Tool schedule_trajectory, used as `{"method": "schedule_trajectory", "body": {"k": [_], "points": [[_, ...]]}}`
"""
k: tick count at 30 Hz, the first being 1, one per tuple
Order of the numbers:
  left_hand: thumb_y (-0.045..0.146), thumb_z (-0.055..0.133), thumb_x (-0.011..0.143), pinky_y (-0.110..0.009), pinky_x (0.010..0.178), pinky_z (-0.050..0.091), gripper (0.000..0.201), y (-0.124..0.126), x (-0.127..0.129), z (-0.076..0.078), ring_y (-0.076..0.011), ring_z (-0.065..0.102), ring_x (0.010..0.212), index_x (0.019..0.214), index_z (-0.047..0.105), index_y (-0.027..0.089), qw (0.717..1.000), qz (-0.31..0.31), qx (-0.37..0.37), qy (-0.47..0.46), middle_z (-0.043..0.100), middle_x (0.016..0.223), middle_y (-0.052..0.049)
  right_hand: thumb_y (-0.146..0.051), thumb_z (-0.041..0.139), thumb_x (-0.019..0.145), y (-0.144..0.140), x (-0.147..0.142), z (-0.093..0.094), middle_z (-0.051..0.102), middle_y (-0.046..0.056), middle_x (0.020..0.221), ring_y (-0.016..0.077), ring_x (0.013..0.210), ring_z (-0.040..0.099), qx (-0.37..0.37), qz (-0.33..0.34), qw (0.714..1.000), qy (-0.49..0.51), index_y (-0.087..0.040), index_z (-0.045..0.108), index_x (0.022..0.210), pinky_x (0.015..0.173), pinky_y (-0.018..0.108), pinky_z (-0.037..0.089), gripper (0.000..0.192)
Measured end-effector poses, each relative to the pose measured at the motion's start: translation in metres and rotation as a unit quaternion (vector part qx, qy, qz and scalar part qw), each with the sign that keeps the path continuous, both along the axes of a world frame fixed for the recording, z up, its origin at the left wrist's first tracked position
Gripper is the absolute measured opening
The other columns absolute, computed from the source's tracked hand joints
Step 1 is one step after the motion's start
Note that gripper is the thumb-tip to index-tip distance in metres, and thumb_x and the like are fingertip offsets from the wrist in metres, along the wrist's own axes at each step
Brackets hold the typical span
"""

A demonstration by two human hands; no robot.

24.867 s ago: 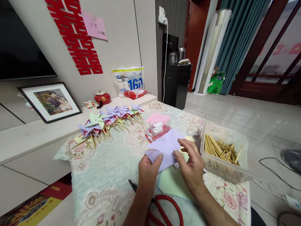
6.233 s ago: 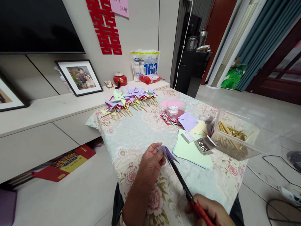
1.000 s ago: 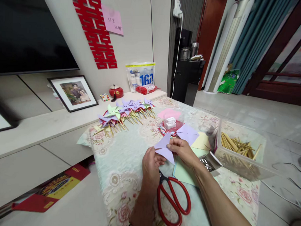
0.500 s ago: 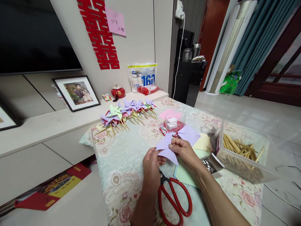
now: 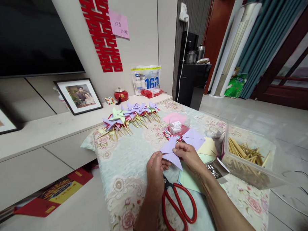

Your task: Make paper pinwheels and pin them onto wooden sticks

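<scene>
Between my two hands is a purple sheet of paper (image 5: pixel 169 146) with cuts in it, held above the table. My left hand (image 5: pixel 155 166) pinches its left edge. The fingers of my right hand (image 5: pixel 189 154) are closed on the right side, near the middle of the sheet. Below my hands lie scissors with red handles (image 5: pixel 178 207), their blades partly hidden by my left hand. Another purple sheet with cut lines (image 5: pixel 194 137) lies just beyond my right hand, beside yellow paper (image 5: pixel 207 146). Under my right forearm is green paper (image 5: pixel 191 178).
Finished paper pinwheels on sticks (image 5: pixel 131 114) lie at the far left of the table. To the right stands a clear plastic box (image 5: pixel 249 172) of wooden sticks. A small box of metal pins (image 5: pixel 223 173) and a clear round container (image 5: pixel 179 123) are nearer the middle.
Almost nothing differs. Both hands keep hold of the purple paper in nearly the same place, and the view has shifted very slightly.
</scene>
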State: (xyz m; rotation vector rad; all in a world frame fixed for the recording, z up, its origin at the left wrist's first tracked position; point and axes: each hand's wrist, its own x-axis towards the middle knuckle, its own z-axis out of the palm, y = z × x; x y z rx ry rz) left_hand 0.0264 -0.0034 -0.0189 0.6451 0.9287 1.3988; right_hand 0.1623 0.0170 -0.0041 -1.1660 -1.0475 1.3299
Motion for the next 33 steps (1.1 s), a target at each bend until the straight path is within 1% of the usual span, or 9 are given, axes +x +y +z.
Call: {"method": "schedule_trajectory", "body": {"k": [6, 11, 16, 22, 24, 26, 29, 31, 33], "points": [[0.039, 0.065, 0.076, -0.022, 0.048, 0.043, 0.029, -0.001, 0.0, -0.001, -0.0125, 0.06, 0.052, 0.084, 0.066, 0.011, 1.0, 0.0, 0.009, -0.012, 0.067, 0.065, -0.003, -0.036, 0.076, 0.064, 0.0, 0.0, -0.002, 0.056, -0.004, 0.057, 0.0115, 0.052, 0.045, 0.0, 0.013, 1.0, 0.005, -0.018, 0.063, 0.067, 0.054, 0.026, 0.031, 0.022], [0.045, 0.065, 0.076, -0.024, 0.048, 0.043, 0.035, 0.0, 0.001, -0.002, -0.0137, 0.059, 0.051, 0.081, 0.066, 0.011, 1.0, 0.009, -0.006, -0.017, 0.067, 0.062, -0.005, -0.037, 0.075, 0.067, 0.0, 0.001, -0.003, 0.054, -0.005, 0.057, 0.0112, 0.052, 0.043, 0.004, 0.022, 1.0, -0.005, -0.018, 0.063, 0.069, 0.053, 0.026, 0.028, 0.022], [0.041, 0.067, 0.076, -0.022, 0.049, 0.042, 0.028, 0.001, 0.001, -0.004, -0.0127, 0.059, 0.051, 0.081, 0.064, 0.014, 1.0, 0.004, -0.005, -0.006, 0.066, 0.063, -0.002, -0.038, 0.072, 0.072, 0.0, 0.002, -0.007, 0.047, -0.006, 0.055, 0.0103, 0.052, 0.037, 0.027, 0.032, 0.999, -0.029, -0.019, 0.058, 0.064, 0.052, 0.025, 0.025, 0.025], [0.04, 0.07, 0.074, -0.021, 0.048, 0.04, 0.026, 0.001, 0.0, -0.003, -0.0111, 0.057, 0.049, 0.08, 0.065, 0.015, 1.0, 0.018, -0.015, 0.014, 0.062, 0.062, 0.001, -0.04, 0.07, 0.076, -0.001, 0.002, -0.006, 0.052, -0.005, 0.057, 0.0113, 0.053, 0.039, 0.031, 0.048, 0.997, -0.042, -0.019, 0.062, 0.066, 0.053, 0.026, 0.027, 0.025], [0.042, 0.07, 0.075, -0.021, 0.048, 0.04, 0.027, 0.002, -0.002, -0.004, -0.0118, 0.057, 0.051, 0.079, 0.065, 0.015, 0.999, 0.032, -0.016, 0.036, 0.06, 0.059, 0.002, -0.041, 0.072, 0.075, -0.001, 0.001, -0.003, 0.057, -0.004, 0.061, 0.0123, 0.055, 0.044, 0.025, 0.048, 0.998, -0.031, -0.018, 0.067, 0.071, 0.056, 0.026, 0.031, 0.023], [0.043, 0.068, 0.077, -0.021, 0.05, 0.04, 0.028, 0.002, -0.003, -0.006, -0.012, 0.055, 0.051, 0.078, 0.066, 0.016, 0.995, 0.051, -0.013, 0.081, 0.059, 0.055, 0.001, -0.039, 0.075, 0.072, -0.001, 0.001, -0.002, 0.064, -0.002, 0.069, 0.0142, 0.062, 0.052, 0.02, 0.034, 0.999, -0.011, -0.018, 0.072, 0.086, 0.062, 0.028, 0.038, 0.025], [0.046, 0.061, 0.083, -0.021, 0.053, 0.041, 0.031, 0.001, -0.005, -0.01, -0.0116, 0.053, 0.05, 0.075, 0.067, 0.016, 0.985, 0.068, 0.01, 0.16, 0.063, 0.054, -0.001, -0.039, 0.08, 0.069, -0.002, 0.002, 0.0, 0.07, 0.001, 0.083, 0.0186, 0.076, 0.06, -0.01, 0.015, 0.999, 0.045, -0.018, 0.071, 0.111, 0.072, 0.032, 0.045, 0.048], [0.046, 0.059, 0.085, -0.022, 0.055, 0.043, 0.033, 0.001, -0.005, -0.011, -0.0121, 0.055, 0.051, 0.075, 0.067, 0.016, 0.982, 0.061, 0.023, 0.18, 0.066, 0.056, -0.002, -0.04, 0.081, 0.067, -0.002, 0.002, 0.0, 0.07, 0.003, 0.085, 0.0198, 0.078, 0.062, -0.028, 0.011, 0.997, 0.07, -0.018, 0.071, 0.112, 0.074, 0.034, 0.047, 0.051], [0.046, 0.059, 0.085, -0.023, 0.055, 0.045, 0.033, 0.002, -0.005, -0.011, -0.0133, 0.058, 0.053, 0.077, 0.067, 0.015, 0.984, 0.053, 0.022, 0.168, 0.067, 0.059, -0.003, -0.038, 0.083, 0.064, -0.002, 0.001, 0.0, 0.07, 0.002, 0.082, 0.019, 0.076, 0.061, -0.024, 0.004, 0.997, 0.068, -0.018, 0.074, 0.104, 0.072, 0.033, 0.047, 0.046]]}}
